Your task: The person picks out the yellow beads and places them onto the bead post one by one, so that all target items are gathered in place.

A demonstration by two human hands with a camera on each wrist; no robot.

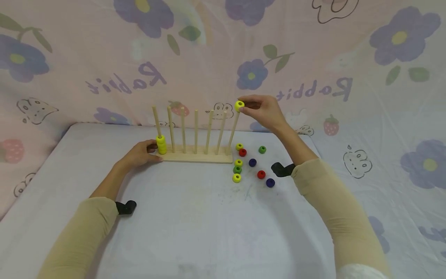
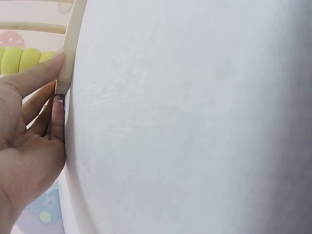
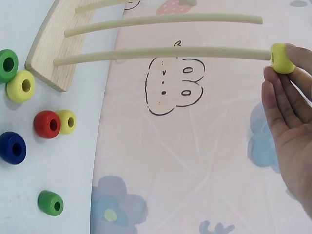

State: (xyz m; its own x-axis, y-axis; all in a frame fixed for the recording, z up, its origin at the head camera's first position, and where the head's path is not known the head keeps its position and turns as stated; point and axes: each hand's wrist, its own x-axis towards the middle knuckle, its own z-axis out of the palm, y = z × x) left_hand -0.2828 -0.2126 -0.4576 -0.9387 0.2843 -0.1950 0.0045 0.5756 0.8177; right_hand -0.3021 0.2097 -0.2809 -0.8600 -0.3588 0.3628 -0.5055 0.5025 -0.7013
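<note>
A wooden peg stand (image 1: 196,157) with a row of upright pegs sits on the white-covered table. At its left end, my left hand (image 1: 138,155) grips the base, with the thumb (image 2: 41,70) along one side and the fingers around the end. Yellow beads (image 1: 161,145) are stacked at the foot of the leftmost peg, right beside that hand. My right hand (image 1: 263,110) pinches a yellow bead (image 3: 282,58) between thumb and fingertips, right at the tip of the rightmost peg (image 3: 165,52). The other pegs carry no beads.
Right of the stand lie several loose beads, among them a red bead (image 1: 261,174), a blue bead (image 1: 270,183), a green bead (image 1: 262,149) and a yellow bead (image 1: 237,178). Behind the table hangs a patterned cloth (image 1: 209,58).
</note>
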